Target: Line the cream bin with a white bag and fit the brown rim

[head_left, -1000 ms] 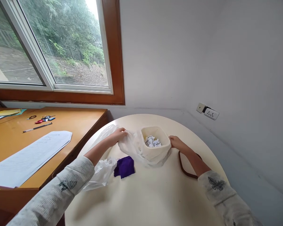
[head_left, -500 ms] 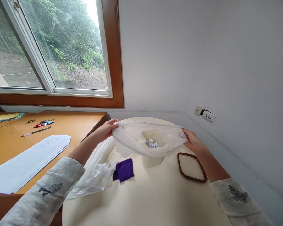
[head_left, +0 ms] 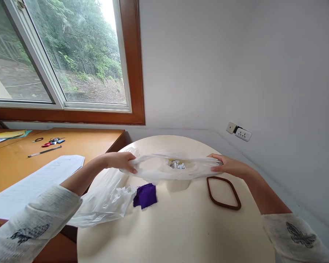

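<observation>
A thin white plastic bag (head_left: 150, 170) is stretched sideways over a small pale bin (head_left: 177, 185), whose lower wall shows beneath it. Crumpled printed paper (head_left: 177, 164) lies inside the bag's mouth. My left hand (head_left: 120, 161) grips the bag's left end between thumb and fingers. At the opposite end, my right hand (head_left: 227, 165) pinches the plastic. A brown rounded-square ring (head_left: 238, 195) rests flat below my right hand. Purple cloth (head_left: 146, 196) sits in front of the bin, touching another white plastic bag (head_left: 106, 202) spread along the table's left side.
The round cream table (head_left: 186, 226) stands against the wall. To its left, a wooden desk (head_left: 79, 140) holds white paper sheets (head_left: 44, 179), a pen (head_left: 44, 151), keys (head_left: 53, 141) and coloured folders (head_left: 9, 135). A wall socket (head_left: 243, 134) is at right.
Both hands have lowered and turned, bringing the held bag's rim down closer around the bin. The bag's opening looks narrower. The view has shifted slightly.
</observation>
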Motion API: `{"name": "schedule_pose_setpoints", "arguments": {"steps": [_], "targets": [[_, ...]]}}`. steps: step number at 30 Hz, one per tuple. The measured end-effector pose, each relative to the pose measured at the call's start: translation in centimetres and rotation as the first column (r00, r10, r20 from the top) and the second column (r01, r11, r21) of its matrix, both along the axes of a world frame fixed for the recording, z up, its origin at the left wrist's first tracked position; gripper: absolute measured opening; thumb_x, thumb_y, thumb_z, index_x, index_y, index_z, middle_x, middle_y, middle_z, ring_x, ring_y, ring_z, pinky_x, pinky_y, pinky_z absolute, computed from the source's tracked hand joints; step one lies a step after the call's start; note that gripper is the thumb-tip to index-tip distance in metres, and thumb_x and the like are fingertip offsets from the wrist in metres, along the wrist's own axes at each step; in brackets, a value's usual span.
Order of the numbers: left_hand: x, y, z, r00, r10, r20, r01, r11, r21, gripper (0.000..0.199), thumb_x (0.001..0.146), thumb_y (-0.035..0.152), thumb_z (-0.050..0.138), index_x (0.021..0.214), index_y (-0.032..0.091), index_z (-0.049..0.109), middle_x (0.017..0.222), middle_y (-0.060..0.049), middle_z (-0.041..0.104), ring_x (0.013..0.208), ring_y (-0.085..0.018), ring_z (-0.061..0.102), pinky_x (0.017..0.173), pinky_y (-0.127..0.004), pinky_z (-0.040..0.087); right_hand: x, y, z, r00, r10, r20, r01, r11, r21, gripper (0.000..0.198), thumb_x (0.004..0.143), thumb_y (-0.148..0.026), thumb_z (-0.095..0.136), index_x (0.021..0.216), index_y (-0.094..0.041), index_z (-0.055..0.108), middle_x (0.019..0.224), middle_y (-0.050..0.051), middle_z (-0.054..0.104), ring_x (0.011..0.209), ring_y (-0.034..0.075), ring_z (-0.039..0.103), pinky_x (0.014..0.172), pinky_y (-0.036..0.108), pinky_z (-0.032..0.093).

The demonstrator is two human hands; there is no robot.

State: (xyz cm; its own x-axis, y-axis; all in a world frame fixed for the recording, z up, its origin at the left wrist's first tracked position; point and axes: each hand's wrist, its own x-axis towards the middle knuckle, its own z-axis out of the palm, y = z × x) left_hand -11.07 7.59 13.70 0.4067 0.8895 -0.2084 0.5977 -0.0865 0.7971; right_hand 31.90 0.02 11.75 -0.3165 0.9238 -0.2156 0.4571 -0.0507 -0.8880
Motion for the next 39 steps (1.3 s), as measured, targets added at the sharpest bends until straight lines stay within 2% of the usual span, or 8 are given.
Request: {"name": "schedule_pose_setpoints", "arguments": {"steps": [4, 8, 12, 17, 23, 27, 33, 39], "targets": [[0.6, -0.4, 0.8, 0.964, -0.171, -0.204, 0.149, 0.982, -0.119, 0.017, 0.051, 0.029, 0.073, 0.05, 0.015, 0.063, 0.047, 0.0, 0.055, 0.041, -0.01, 0.041, 0.041, -0.02, 0.026, 0.0, -0.4, 1.3, 0.966, 0.046, 0.256, -0.052, 0.999, 0.014, 0.035, 0.061, -0.042, 0.067, 0.086, -0.02, 0.059, 0.083, 0.003, 0.059, 0.075, 0.019, 0.053, 0.063, 0.027, 0.04], [0.5, -0.8, 3.3, 0.963, -0.257, -0.078, 0.246, 0.96, -0.131, 0.017, 0.062, 0.033, 0.068, 0.062, 0.016, 0.067, 0.06, -0.001, 0.062, 0.054, -0.013, 0.052, 0.049, -0.02, 0.036, 0.2, -1.0, 2.8, 0.967, 0.021, 0.255, -0.028, 0.999, 0.023, 0.029, 0.065, -0.044, 0.062, 0.08, -0.019, 0.06, 0.08, 0.003, 0.06, 0.07, 0.017, 0.053, 0.058, 0.026, 0.04], [0.4, -0.5, 5.5, 0.943, -0.12, 0.311, 0.155, 0.984, -0.089, 0.018, 0.066, 0.029, 0.068, 0.076, 0.014, 0.069, 0.069, -0.005, 0.067, 0.061, -0.015, 0.058, 0.057, -0.021, 0.044, 0.6, -1.0, 4.0, 0.991, -0.13, -0.017, 0.131, 0.983, 0.128, 0.032, 0.066, -0.04, 0.065, 0.091, -0.02, 0.06, 0.084, 0.003, 0.061, 0.071, 0.016, 0.055, 0.058, 0.025, 0.042], [2.8, 0.6, 7.7, 0.689, 0.016, 0.725, -0.007, 1.0, -0.015, 0.018, 0.073, 0.025, 0.062, 0.085, 0.013, 0.067, 0.076, -0.005, 0.068, 0.067, -0.015, 0.061, 0.063, -0.022, 0.049, -0.7, 0.9, 5.8, 0.801, -0.255, -0.542, 0.433, 0.872, 0.229, 0.033, 0.066, -0.031, 0.068, 0.097, -0.024, 0.061, 0.085, 0.0, 0.062, 0.073, 0.013, 0.057, 0.06, 0.023, 0.045], [9.0, 1.0, 11.2, 0.533, -0.056, 0.844, 0.036, 0.998, 0.043, 0.019, 0.077, 0.023, 0.056, 0.089, 0.013, 0.065, 0.082, -0.004, 0.066, 0.076, -0.015, 0.062, 0.072, -0.024, 0.05, -7.9, 2.4, 9.2, 0.784, -0.053, -0.618, 0.28, 0.92, 0.275, 0.064, 0.063, -0.031, 0.073, 0.121, -0.023, 0.047, 0.084, 0.0, 0.062, 0.079, 0.015, 0.059, 0.075, 0.029, 0.048], [13.3, -0.6, 12.9, 0.59, -0.145, 0.794, 0.047, 0.988, 0.146, 0.022, 0.075, 0.029, 0.058, 0.088, 0.012, 0.063, 0.076, -0.003, 0.063, 0.072, -0.018, 0.061, 0.069, -0.029, 0.048, -13.6, 3.8, 8.9, 0.838, 0.029, -0.545, 0.154, 0.945, 0.287, 0.081, 0.053, -0.031, 0.079, 0.124, -0.026, 0.039, 0.095, 0.002, 0.062, 0.075, 0.017, 0.06, 0.068, 0.033, 0.049], [14.8, -4.7, 13.4, 0.8, -0.381, 0.464, 0.098, 0.846, 0.525, 0.023, 0.071, 0.03, 0.065, 0.082, 0.01, 0.063, 0.078, -0.003, 0.062, 0.088, -0.023, 0.06, 0.073, -0.029, 0.045, -15.5, 7.3, 7.9, 0.843, -0.149, -0.517, 0.377, 0.85, 0.369, 0.019, 0.062, -0.033, 0.07, 0.067, -0.019, 0.057, 0.048, -0.004, 0.047, 0.05, 0.012, 0.045, 0.05, 0.027, 0.037], [10.2, -2.8, 6.9, 0.789, -0.087, 0.608, -0.353, 0.746, 0.565, 0.09, 0.061, 0.031, 0.074, 0.135, 0.031, 0.023, 0.142, -0.006, 0.028, 0.133, -0.029, 0.018, 0.104, -0.042, 0.023, -12.7, 8.8, 9.2, 0.599, -0.157, -0.785, 0.489, 0.848, 0.204, 0.017, 0.056, -0.022, 0.068, 0.068, -0.019, 0.057, 0.06, -0.004, 0.056, 0.059, 0.012, 0.05, 0.058, 0.026, 0.042]]}}
